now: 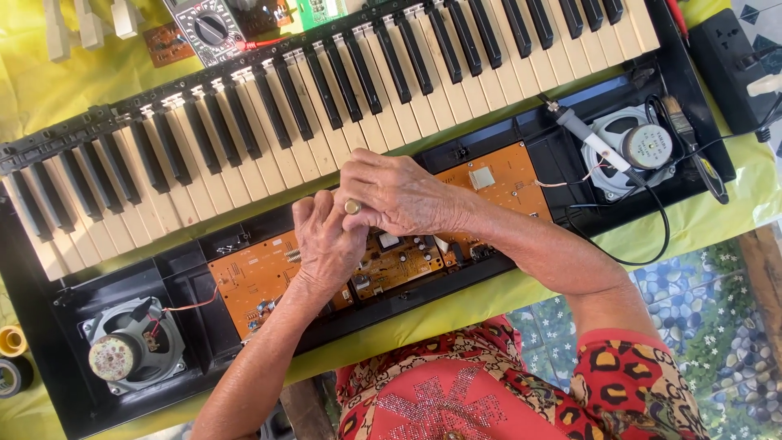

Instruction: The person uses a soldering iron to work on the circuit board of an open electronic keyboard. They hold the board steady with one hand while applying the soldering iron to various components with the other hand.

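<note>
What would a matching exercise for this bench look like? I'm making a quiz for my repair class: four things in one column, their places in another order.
Things:
1. soldering iron
2. multimeter
3. tape rolls
4. power strip

Places:
A. far left edge, beside the left speaker
B. top right corner, on the yellow cloth
C. lying across the right speaker
D. top, behind the keys

Pairs: 1-C, 2-D, 3-A, 4-B

One head-worn camera looks steeply down, close over the opened keyboard (326, 106).
</note>
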